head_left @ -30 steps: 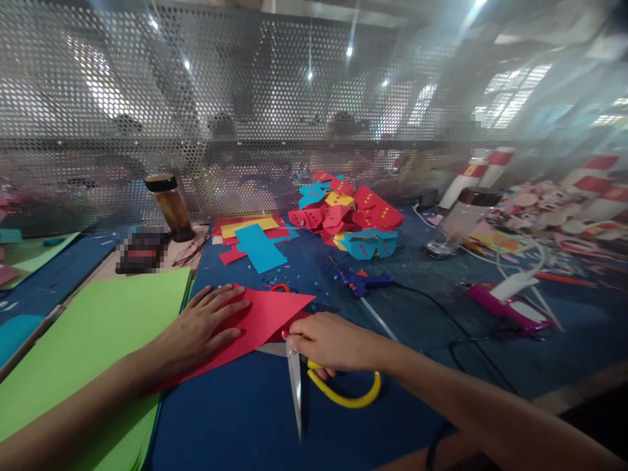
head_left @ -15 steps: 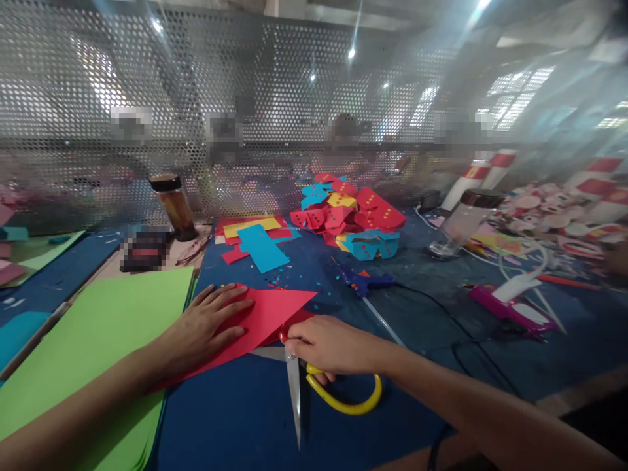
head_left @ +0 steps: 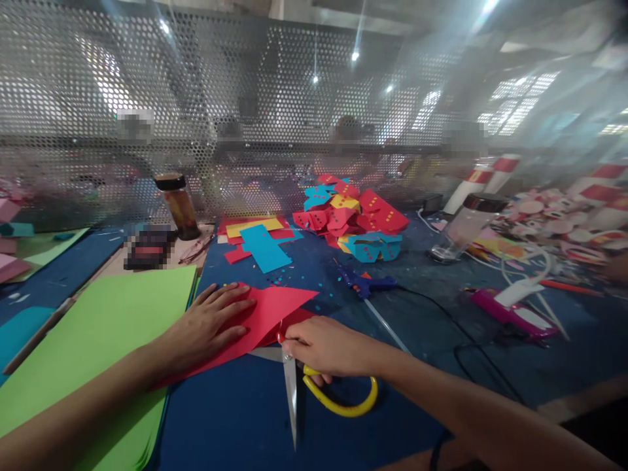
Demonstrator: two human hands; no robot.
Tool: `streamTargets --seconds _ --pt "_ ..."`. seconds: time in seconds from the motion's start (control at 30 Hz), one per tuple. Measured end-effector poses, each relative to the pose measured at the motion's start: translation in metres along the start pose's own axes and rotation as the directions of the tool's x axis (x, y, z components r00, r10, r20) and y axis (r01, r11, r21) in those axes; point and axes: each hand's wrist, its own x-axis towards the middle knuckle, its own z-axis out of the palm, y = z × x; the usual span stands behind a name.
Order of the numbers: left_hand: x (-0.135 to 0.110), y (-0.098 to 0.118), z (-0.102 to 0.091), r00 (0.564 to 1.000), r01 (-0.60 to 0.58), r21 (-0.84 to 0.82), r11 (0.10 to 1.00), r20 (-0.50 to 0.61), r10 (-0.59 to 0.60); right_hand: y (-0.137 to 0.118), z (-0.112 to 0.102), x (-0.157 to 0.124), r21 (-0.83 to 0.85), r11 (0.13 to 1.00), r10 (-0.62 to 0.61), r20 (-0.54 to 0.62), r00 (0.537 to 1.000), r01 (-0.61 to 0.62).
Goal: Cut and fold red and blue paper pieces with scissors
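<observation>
Fingers (head_left: 293, 332) of the right hand (head_left: 331, 347) are curled narrow and look closed on the scissors (head_left: 291, 396) around the pivot. The scissors stand spread wide: one blade points back toward the wearer, the other points left to the near edge of the paper (head_left: 275, 311). Whether that blade slips beneath the paper, I cannot tell. A yellow loop (head_left: 343, 411) bows out below the right hand, and a bit of red shows beside the thumb.

The paper is red and lies just left of the right fingers and a little beyond them. Its long axis slants from near left to far right, ending in a sharp tip beyond the right hand. A darker red part shows between that tip and the knuckles. The left hand (head_left: 206, 327) is the nearer to the bulk of it, lying flat on top with fingers loosely fanned and gripping nothing.

Green sheets (head_left: 122, 314) lie under the line of the left forearm, at the left of the blue surface (head_left: 210, 425).

Beyond the right hand sits a blue glue gun (head_left: 367, 284), nose away to the left. Farther off are a blue strip (head_left: 265, 248) on other cut pieces, a heap of dotted masks (head_left: 343, 219), a dark bottle (head_left: 181, 212), a clear jar (head_left: 466, 229) and, behind everything, a perforated screen (head_left: 171, 85).
</observation>
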Motion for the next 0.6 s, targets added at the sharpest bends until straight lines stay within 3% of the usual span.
streamTargets --seconds 0.6 --pt "-0.003 -0.011 0.001 0.999 0.033 0.012 0.999 0.006 -0.033 -0.003 0.001 0.003 -0.01 1.0 -0.018 -0.017 1.0 0.018"
